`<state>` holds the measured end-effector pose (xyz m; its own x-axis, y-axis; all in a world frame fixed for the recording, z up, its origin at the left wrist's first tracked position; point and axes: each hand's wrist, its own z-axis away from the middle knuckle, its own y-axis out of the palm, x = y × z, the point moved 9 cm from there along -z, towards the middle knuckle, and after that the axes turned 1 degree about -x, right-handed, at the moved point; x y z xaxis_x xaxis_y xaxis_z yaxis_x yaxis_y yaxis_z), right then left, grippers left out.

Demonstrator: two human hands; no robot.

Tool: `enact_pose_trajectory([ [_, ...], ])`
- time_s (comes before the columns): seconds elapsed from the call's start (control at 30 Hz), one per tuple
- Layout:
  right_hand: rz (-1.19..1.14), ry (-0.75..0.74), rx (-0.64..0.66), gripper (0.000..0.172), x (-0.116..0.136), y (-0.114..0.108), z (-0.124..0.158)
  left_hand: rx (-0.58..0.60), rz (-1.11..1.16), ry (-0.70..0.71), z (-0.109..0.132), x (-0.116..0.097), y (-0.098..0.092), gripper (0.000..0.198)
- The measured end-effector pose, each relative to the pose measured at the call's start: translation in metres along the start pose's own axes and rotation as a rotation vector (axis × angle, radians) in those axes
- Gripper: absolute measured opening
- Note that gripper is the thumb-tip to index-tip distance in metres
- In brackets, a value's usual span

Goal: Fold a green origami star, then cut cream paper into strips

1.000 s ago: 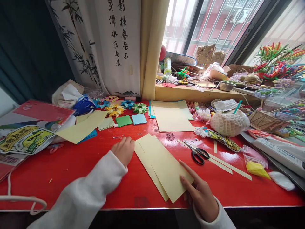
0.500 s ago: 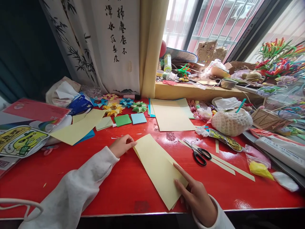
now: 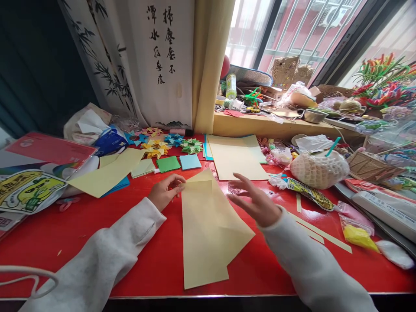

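Observation:
A pale yellow sheet of paper (image 3: 204, 234), in two layers that no longer line up, lies on the red table in front of me. My left hand (image 3: 167, 190) pinches the paper's upper left corner between thumb and fingers. To the right of the paper my right hand (image 3: 255, 201) is raised with fingers spread, holding nothing. Beyond it, cut paper strips (image 3: 325, 234) show beside my right forearm. The scissors are hidden behind my right hand and sleeve.
A stack of larger sheets (image 3: 238, 158) lies at the back, left of a netted fruit (image 3: 320, 169) with a straw. Green (image 3: 168, 164) and blue (image 3: 190, 162) paper squares, folded paper stars (image 3: 156, 148) and another yellow sheet (image 3: 107, 173) are at the back left.
My right hand has let go of the paper's lower right and moved up and away, fingers spreading. The paper's front layer has turned, so the layers fan apart. My left hand keeps its pinch.

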<state>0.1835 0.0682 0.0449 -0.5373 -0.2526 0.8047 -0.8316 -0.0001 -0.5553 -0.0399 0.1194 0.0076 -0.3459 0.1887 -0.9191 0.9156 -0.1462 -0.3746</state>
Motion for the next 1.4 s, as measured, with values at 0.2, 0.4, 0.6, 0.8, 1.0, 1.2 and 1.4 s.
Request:
enact_pose_trajectory([
  [0.2,-0.525,0.279,0.322,0.065,-0.05,0.081,-0.028,-0.127,0.224,-0.061,-0.003,0.012,-0.015,0.024],
  [0.4,-0.768,0.42,0.405,0.035,-0.049,0.097,-0.008,-0.074,0.257,-0.083,-0.005,0.013,-0.01,0.026],
  [0.6,-0.85,0.424,0.212,0.029,-0.055,0.093,-0.011,-0.067,0.252,-0.081,-0.002,0.009,-0.008,0.029],
  [0.8,-0.847,0.417,0.115,0.029,-0.055,0.086,-0.009,-0.059,0.207,-0.09,-0.001,0.011,-0.007,0.027],
  [1.0,-0.832,0.378,0.046,0.026,-0.055,0.08,-0.008,0.056,0.179,-0.083,0.0,0.008,0.005,0.022],
  [1.2,-0.86,0.37,0.088,0.03,-0.049,0.087,-0.004,-0.006,0.255,-0.091,0.001,0.01,0.003,0.024],
  [1.4,-0.934,0.347,0.19,0.036,-0.038,0.092,-0.004,0.035,0.232,-0.029,0.005,-0.001,0.004,0.033],
])
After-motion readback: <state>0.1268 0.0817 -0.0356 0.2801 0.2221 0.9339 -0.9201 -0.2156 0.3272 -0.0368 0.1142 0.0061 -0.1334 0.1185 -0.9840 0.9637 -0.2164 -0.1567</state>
